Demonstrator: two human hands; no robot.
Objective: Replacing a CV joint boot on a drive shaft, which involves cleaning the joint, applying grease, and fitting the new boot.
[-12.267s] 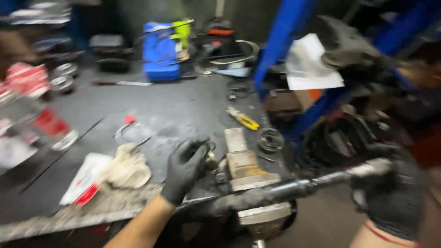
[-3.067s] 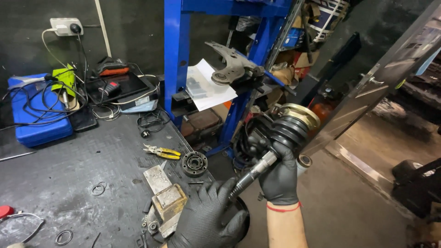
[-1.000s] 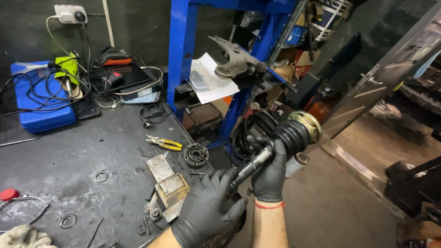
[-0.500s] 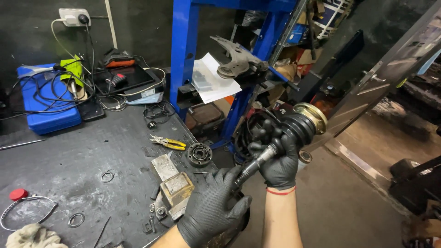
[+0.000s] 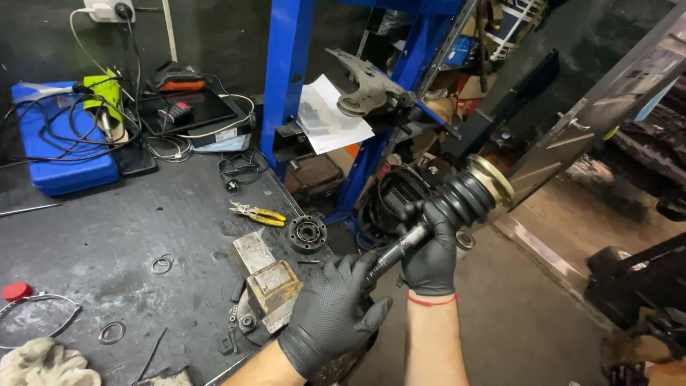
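Drive shaft (image 5: 407, 245) held in the air just off the bench (image 5: 107, 229) edge, slanting up to the right. Left hand (image 5: 332, 314), in a black glove, closed around the lower shaft end. Right hand (image 5: 431, 246), also gloved, wrapped around the shaft just below the ribbed rubber boot (image 5: 464, 199). On the bench: vise (image 5: 268, 282), bearing (image 5: 307, 232), yellow pliers (image 5: 259, 214), 1 blue case (image 5: 57, 154).

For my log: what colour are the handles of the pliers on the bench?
Yellow handles on the pliers, head view.
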